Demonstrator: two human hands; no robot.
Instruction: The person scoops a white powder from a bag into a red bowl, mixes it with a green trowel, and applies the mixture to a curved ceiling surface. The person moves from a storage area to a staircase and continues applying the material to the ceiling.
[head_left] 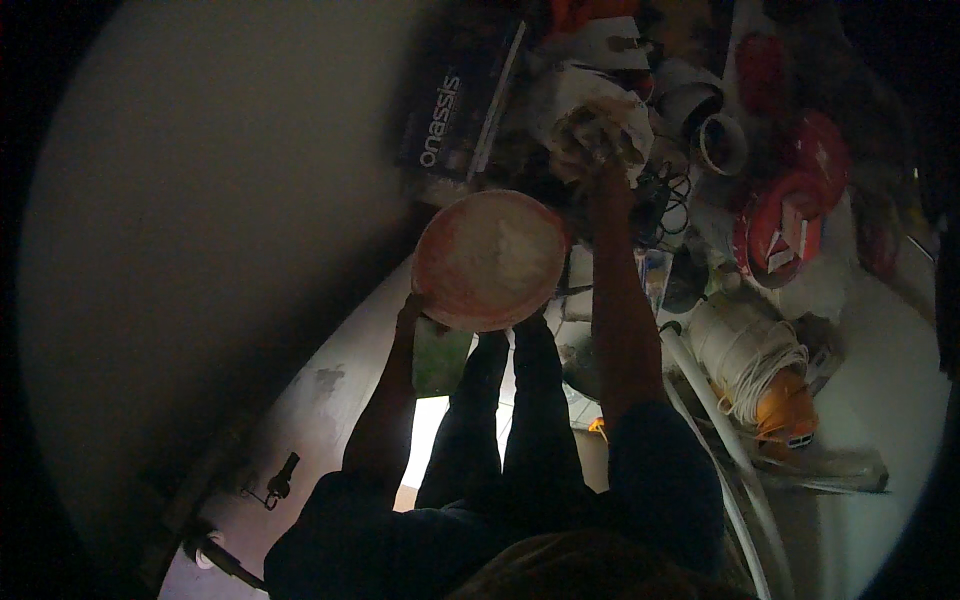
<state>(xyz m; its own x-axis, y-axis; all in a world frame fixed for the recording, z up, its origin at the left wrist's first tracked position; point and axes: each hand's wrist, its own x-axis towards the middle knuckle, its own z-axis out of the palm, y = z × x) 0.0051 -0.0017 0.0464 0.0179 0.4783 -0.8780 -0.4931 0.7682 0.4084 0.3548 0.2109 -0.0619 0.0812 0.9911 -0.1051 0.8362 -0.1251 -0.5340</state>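
Observation:
A round reddish basin (432,290) with pale powdery material (520,250) in it is held out in front of me. At its near left rim, my left hand (418,308) is closed on the edge, its fingers mostly hidden under the basin. My right arm stretches farther forward, and my right hand (598,160) is at an open whitish bag (635,120) with crumpled, dirty edges. Dimness and clutter there hide its fingers, so I cannot make out whether it grasps anything.
Left of the bag stands a dark printed box (455,110) against a pale wall (220,200). To the right are red lids (790,225), a roll of white cord (755,360), pipe rings (720,145) and long white pipes (715,400). A dark tool (282,482) lies at lower left.

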